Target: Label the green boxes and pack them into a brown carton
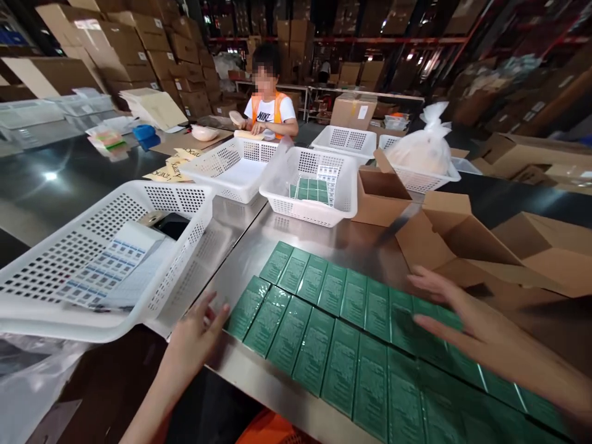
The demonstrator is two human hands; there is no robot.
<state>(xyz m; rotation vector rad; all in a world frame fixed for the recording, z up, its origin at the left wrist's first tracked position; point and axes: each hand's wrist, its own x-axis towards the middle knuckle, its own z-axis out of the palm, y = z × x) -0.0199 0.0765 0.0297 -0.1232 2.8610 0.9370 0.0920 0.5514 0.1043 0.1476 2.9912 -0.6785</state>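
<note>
The green boxes (314,342) are lying on the metal table (240,265) in two tightly packed rows, and, by their look, each is probably going to be handling as light and fairly stiff, with the glossy surface perhaps slipping a little and the thin walls denting under a hard pinch; the narrow sides or the outer ends of a row are offering the safest hold. The left hand (197,336) is hovering empty, half curled with its thumb apart, just beside the left end of the near row. The right hand (457,314) is reaching over the right part of the rows, fingers spread wide and holding nothing, though whether it is touching any box I am not able to tell
</note>
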